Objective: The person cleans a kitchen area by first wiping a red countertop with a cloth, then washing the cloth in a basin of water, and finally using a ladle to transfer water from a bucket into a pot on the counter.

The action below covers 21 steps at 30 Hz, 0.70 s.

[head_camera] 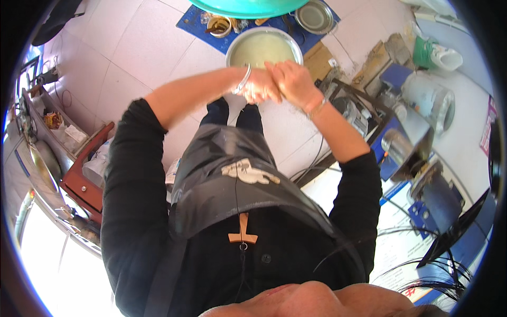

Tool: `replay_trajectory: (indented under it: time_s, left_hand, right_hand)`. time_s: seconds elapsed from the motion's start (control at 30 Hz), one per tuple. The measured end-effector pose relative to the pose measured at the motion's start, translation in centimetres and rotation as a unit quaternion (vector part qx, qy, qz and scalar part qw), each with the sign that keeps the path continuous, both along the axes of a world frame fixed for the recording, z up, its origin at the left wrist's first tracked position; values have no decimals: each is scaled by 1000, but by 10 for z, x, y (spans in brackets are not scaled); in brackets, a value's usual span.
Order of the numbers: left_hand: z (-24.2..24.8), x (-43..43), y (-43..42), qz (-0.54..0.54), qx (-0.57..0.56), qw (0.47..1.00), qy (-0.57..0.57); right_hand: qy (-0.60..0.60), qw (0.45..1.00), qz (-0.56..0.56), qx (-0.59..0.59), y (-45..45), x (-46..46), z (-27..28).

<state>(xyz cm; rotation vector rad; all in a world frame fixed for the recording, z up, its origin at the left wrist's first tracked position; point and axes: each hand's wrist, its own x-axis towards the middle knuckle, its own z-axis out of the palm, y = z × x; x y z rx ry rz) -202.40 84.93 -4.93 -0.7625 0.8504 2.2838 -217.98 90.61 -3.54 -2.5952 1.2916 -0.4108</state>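
Observation:
My left hand (259, 85), with a silver bangle at its wrist, meets my right hand (292, 81) in front of my body. The two touch, fingers bent and overlapping; whether anything small lies between them is hidden. Just beyond and below them is a round metal basin (236, 49) of cloudy, pale yellow liquid (263, 47). The hands overlap its near rim in the view. A dark apron (214, 158) with a pale animal print covers my front, and a wooden cross pendant (243, 233) hangs on a cord.
A large turquoise basin (249, 10) stands past the metal one. On a blue surface (194, 23) are a cup of brown pieces (219, 27) and a metal pot (315, 18). Cluttered equipment (356, 115) lines the right; an open reddish drawer (85, 190) is left.

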Motion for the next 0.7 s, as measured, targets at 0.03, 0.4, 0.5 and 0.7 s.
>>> replay_trajectory:
  time_s: [0.03,0.4,0.5,0.7]
  left_hand:
    - [-1,-3,-4,-28,-64,998,7]
    - [22,-27,-29,-102,-658,704,245]
    - [45,-30,-23,-96,-613,772,138]
    - [42,-35,-21,-235,-765,587,120]
  right_hand:
    - [11,1000,-5,-19,-4,-1,5]
    - [110,977,-175,53,-15,1,45]
    - [58,976,-192,85,-9,2,56]
    - [-76,961,-208,164,-6,3,55]
